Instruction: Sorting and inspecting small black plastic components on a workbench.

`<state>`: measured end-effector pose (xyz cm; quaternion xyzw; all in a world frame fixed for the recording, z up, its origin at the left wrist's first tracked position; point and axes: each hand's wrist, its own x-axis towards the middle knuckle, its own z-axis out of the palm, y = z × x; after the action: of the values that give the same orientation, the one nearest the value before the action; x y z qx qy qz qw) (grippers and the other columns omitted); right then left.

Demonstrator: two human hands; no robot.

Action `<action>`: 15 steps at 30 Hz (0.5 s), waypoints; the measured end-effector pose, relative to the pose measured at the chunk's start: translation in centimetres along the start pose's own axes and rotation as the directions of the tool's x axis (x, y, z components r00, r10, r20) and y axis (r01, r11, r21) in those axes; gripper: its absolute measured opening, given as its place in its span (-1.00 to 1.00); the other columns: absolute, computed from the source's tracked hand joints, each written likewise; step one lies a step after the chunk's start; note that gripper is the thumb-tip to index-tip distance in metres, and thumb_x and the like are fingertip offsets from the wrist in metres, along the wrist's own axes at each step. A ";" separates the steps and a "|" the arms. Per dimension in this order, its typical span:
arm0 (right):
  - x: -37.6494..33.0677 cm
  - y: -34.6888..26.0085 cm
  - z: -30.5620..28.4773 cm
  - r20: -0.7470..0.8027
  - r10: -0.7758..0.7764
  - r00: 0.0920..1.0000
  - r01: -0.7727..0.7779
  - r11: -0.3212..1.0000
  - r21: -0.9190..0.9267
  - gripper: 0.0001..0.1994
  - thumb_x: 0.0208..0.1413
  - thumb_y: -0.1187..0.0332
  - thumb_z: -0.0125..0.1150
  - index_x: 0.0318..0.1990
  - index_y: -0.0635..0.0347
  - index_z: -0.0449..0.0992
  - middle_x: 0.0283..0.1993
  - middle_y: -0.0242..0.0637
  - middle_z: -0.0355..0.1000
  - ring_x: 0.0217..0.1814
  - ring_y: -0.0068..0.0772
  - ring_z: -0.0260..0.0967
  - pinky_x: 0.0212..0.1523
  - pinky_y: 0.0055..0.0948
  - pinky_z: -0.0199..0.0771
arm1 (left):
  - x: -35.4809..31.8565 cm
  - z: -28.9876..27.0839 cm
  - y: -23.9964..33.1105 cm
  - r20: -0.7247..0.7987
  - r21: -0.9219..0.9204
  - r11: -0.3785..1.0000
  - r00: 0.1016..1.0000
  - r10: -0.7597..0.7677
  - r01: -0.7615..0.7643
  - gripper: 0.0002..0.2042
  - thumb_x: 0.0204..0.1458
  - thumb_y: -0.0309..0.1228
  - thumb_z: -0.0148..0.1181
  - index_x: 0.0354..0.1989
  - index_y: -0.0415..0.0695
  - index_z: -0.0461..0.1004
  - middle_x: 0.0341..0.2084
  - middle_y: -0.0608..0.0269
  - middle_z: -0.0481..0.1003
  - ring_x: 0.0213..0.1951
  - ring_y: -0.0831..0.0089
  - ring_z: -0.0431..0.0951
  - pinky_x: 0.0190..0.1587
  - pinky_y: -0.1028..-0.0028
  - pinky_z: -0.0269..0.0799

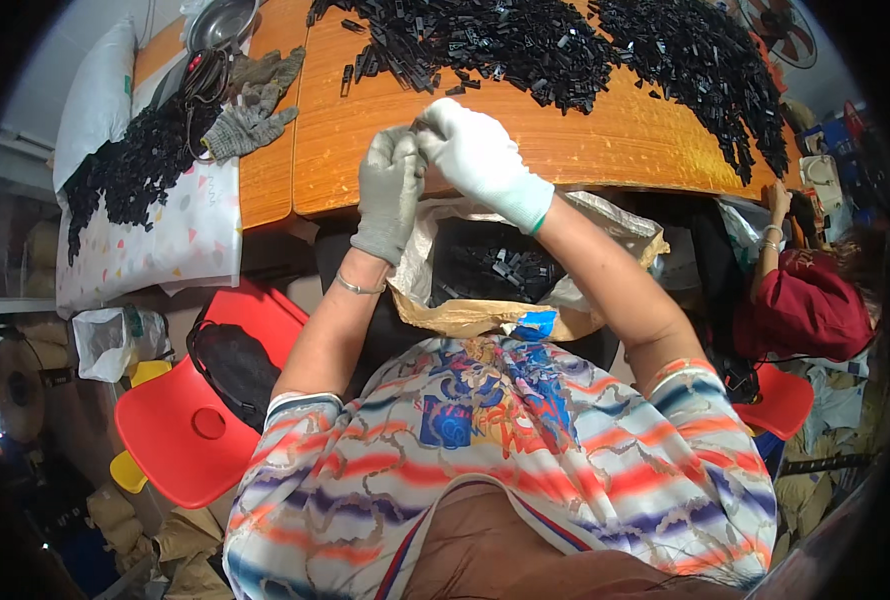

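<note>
Small black part (420, 128) pinched between both gloved hands at the near edge of the orange table (585, 150), too small to make out its shape. Head view: left hand (389, 190) in a grey glove, fingers curled narrow around the part from the left; right hand (477, 160) in a white glove, fingertips closed on the same part from the right, the two hands touching. Directly below the hands an open brown paper sack (465, 315) sits against the person's lap, with more black parts (495, 270) inside. Large heap of black plastic pieces (565, 45) spread across the far side of the table, well apart from the hands. Spare pair of grey gloves (250, 110) lies on the table to the left, next to a metal bowl (220, 22). Red chair (190, 420) at lower left. Another person in a red top (805, 305) sits at the right edge.
</note>
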<state>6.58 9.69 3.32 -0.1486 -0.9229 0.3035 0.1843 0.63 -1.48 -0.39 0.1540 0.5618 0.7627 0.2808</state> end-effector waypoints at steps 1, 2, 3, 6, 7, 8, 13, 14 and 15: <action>0.1 0.5 0.5 0.004 -0.068 0.998 0.068 0.994 -0.084 -0.86 0.09 0.34 0.07 -0.25 0.15 0.47 -0.33 -0.05 0.47 -0.29 0.00 0.46 -0.27 -0.19 0.46 | 0.1 0.0 -0.3 -0.016 0.053 0.996 0.998 0.067 -0.066 -0.84 0.23 -0.37 -0.07 -0.16 -0.19 0.36 -0.56 0.44 0.31 -0.56 0.76 0.23 -0.55 0.73 0.15; 0.2 0.6 0.4 0.004 -0.064 0.998 0.065 0.994 -0.085 -0.86 0.09 0.34 0.07 -0.25 0.15 0.47 -0.33 -0.05 0.47 -0.29 0.00 0.46 -0.27 -0.19 0.46 | 0.3 0.1 -0.4 -0.026 0.106 0.986 0.990 0.136 -0.132 -0.82 0.24 -0.34 -0.07 -0.15 -0.18 0.36 -0.58 0.45 0.29 -0.57 0.76 0.21 -0.59 0.73 0.11; 0.2 0.7 0.3 -0.023 -0.189 0.982 0.183 0.968 -0.169 -0.88 0.06 0.34 0.08 -0.28 0.16 0.45 -0.38 -0.08 0.45 -0.32 0.00 0.45 -0.31 -0.18 0.45 | 0.4 0.3 -0.4 -0.043 0.141 0.977 0.985 0.169 -0.162 -0.81 0.21 -0.37 -0.07 -0.18 -0.23 0.39 -0.57 0.43 0.33 -0.56 0.73 0.25 -0.56 0.68 0.17; 0.6 1.9 0.6 -0.004 -0.317 0.948 0.301 0.905 -0.300 -0.90 -0.03 0.37 0.10 -0.37 0.17 0.38 -0.46 -0.11 0.40 -0.40 0.03 0.43 -0.40 -0.11 0.42 | 0.4 0.9 -0.4 -0.061 0.325 0.927 0.974 0.219 -0.189 -0.79 0.18 -0.40 -0.06 -0.22 -0.30 0.41 -0.55 0.38 0.38 -0.55 0.69 0.29 -0.53 0.61 0.22; 0.5 2.5 0.5 0.042 -0.342 0.939 0.338 0.889 -0.309 -0.90 -0.04 0.37 0.09 -0.38 0.18 0.38 -0.46 -0.09 0.41 -0.40 0.04 0.43 -0.40 -0.11 0.43 | 0.4 1.0 -0.2 -0.056 0.412 0.901 0.984 0.171 -0.133 -0.78 0.15 -0.42 -0.07 -0.28 -0.35 0.43 -0.57 0.35 0.40 -0.53 0.65 0.31 -0.49 0.56 0.25; 0.5 2.6 0.4 0.091 -0.369 0.925 0.379 0.871 -0.314 -0.90 -0.05 0.38 0.09 -0.39 0.19 0.38 -0.45 -0.07 0.42 -0.40 0.05 0.43 -0.41 -0.10 0.43 | 0.7 0.7 -0.6 -0.054 0.412 0.902 0.985 0.166 -0.130 -0.78 0.15 -0.42 -0.07 -0.28 -0.35 0.43 -0.57 0.35 0.40 -0.53 0.65 0.31 -0.49 0.56 0.25; 0.0 3.0 0.3 0.089 -0.301 0.949 0.314 0.899 -0.305 -0.90 -0.05 0.37 0.07 -0.43 0.20 0.41 -0.45 -0.02 0.45 -0.38 0.07 0.45 -0.40 -0.09 0.43 | 1.9 1.2 -1.5 -0.062 0.436 0.900 0.996 0.063 -0.030 -0.77 0.15 -0.41 -0.08 -0.31 -0.35 0.45 -0.63 0.38 0.34 -0.57 0.66 0.27 -0.51 0.58 0.22; 0.1 3.2 -0.1 0.109 -0.277 0.955 0.298 0.903 -0.310 -0.89 -0.05 0.36 0.07 -0.42 0.19 0.41 -0.46 -0.03 0.45 -0.37 0.08 0.44 -0.38 -0.09 0.43 | 2.1 1.7 -1.5 -0.067 0.452 0.890 0.993 0.101 -0.060 -0.77 0.16 -0.39 -0.07 -0.34 -0.32 0.44 -0.63 0.40 0.33 -0.59 0.66 0.23 -0.55 0.59 0.18; 0.3 3.2 -0.2 0.122 -0.225 0.967 0.252 0.916 -0.312 -0.89 -0.04 0.34 0.07 -0.42 0.18 0.41 -0.46 -0.04 0.45 -0.36 0.08 0.44 -0.37 -0.08 0.43 | 2.0 1.9 -1.4 -0.060 0.430 0.902 0.996 0.068 -0.035 -0.77 0.16 -0.38 -0.07 -0.37 -0.29 0.43 -0.64 0.42 0.31 -0.59 0.66 0.22 -0.55 0.59 0.16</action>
<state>6.92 12.36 1.57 -0.0504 -0.9783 0.1285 0.1544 0.39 1.47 -1.26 0.1986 0.7214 0.6329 0.1991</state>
